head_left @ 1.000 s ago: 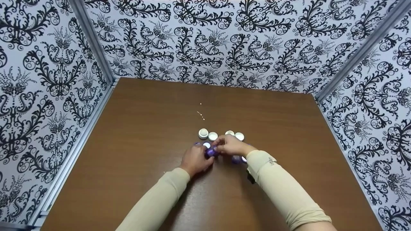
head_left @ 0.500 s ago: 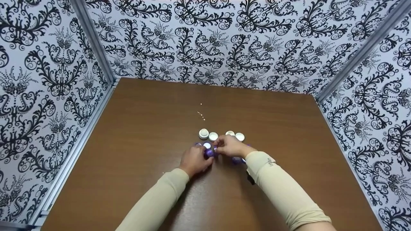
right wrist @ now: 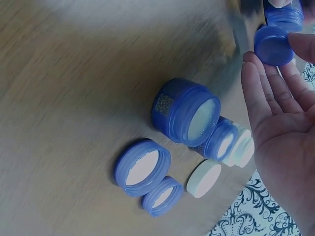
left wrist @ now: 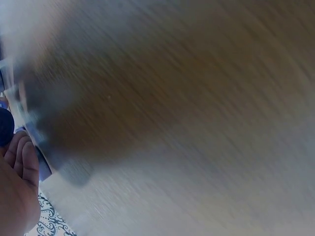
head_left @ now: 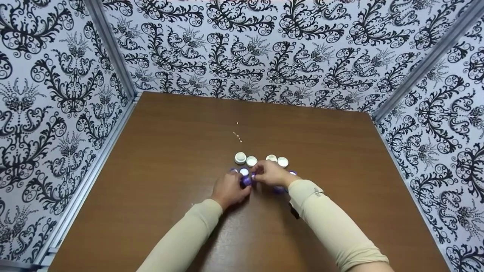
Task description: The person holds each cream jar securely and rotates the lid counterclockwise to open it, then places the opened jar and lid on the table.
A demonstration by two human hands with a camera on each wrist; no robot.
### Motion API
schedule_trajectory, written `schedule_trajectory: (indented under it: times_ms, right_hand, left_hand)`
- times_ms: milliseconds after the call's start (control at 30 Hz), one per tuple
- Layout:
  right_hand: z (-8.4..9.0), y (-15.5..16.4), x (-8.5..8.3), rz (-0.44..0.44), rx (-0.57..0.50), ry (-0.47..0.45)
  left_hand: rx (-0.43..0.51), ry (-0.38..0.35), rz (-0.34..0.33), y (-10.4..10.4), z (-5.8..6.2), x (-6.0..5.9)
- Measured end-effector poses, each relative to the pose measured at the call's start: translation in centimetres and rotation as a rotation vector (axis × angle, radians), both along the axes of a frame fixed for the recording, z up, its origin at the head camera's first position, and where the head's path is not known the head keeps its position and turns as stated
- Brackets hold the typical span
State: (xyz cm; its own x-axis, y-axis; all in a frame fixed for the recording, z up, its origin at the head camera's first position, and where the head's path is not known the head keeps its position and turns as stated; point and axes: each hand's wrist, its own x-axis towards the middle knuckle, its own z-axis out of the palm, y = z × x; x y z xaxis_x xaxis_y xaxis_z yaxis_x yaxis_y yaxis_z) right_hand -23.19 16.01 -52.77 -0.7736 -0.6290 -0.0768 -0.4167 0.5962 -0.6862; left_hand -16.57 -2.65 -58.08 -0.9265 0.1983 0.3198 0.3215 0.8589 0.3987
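Note:
At the middle of the brown table [head_left: 170, 151] my two hands meet over a small purple jar [head_left: 246, 181]. My left hand [head_left: 242, 186] grips the jar from the left. My right hand [head_left: 258, 174] pinches a small purple lid [right wrist: 273, 45] between thumb and fingers, right next to the jar's mouth [right wrist: 284, 14]. In the left wrist view the picture is blurred; only the heel of the left hand [left wrist: 17, 196] and a dark blue edge [left wrist: 5, 125] show.
Several white lids [head_left: 251, 161] lie in a row just behind the hands. An open larger purple jar [right wrist: 186, 113], two purple lids [right wrist: 142, 167] and a white lid [right wrist: 204, 179] lie beside the right hand. Patterned walls [head_left: 68, 94] enclose three sides of the table.
Almost nothing differs. Both hands stay together on the small purple jar, and the right hand has shifted only slightly at its top.

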Motion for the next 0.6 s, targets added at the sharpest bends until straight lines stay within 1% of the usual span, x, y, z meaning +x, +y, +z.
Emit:
schedule_trajectory:
  times_ms: [367, 600]
  right_hand:
    - [-0.36, -0.12, -0.01, 0.016, -0.007, 0.009]
    - [-0.45, -0.18, 0.01, 0.006, 0.044, 0.020]
  left_hand:
    - [0.021, 0.009, 0.001, -0.03, -0.18, 0.01]
    - [0.033, 0.002, -0.004, -0.08, 0.02, 0.24]
